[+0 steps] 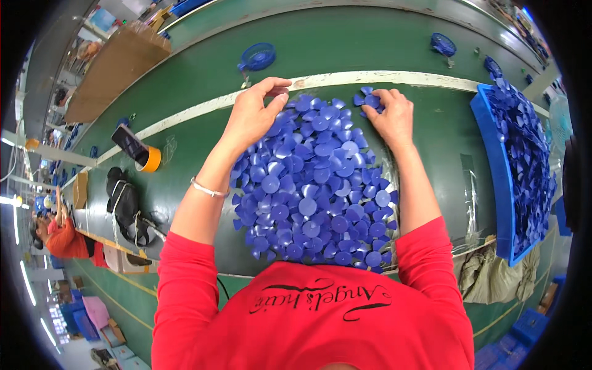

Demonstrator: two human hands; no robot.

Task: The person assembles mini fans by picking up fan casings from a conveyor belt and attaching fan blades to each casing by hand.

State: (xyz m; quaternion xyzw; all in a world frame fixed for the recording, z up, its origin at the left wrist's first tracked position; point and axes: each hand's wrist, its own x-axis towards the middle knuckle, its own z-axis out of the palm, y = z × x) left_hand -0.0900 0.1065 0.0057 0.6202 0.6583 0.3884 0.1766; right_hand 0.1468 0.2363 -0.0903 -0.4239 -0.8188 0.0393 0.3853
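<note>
A heap of small blue fan blades (314,179) lies on the green table in front of me, between my forearms. At its far left edge is my left hand (258,112), fingers bent and apart from the thumb, with nothing visible in them. Beyond the heap's far right side, my right hand (393,115) pinches a blue fan blade (368,97) between thumb and fingers. That blade is close to the white strip (345,78) along the table's far side.
At right stands a blue crate (498,179) full of similar blades. Blue round fan grilles (258,56) sit on the green belt beyond the strip. Leftward are a phone (128,143) leaning on a yellow tape roll (150,160) and a black bag (125,206). A person in orange (66,242) is farther left.
</note>
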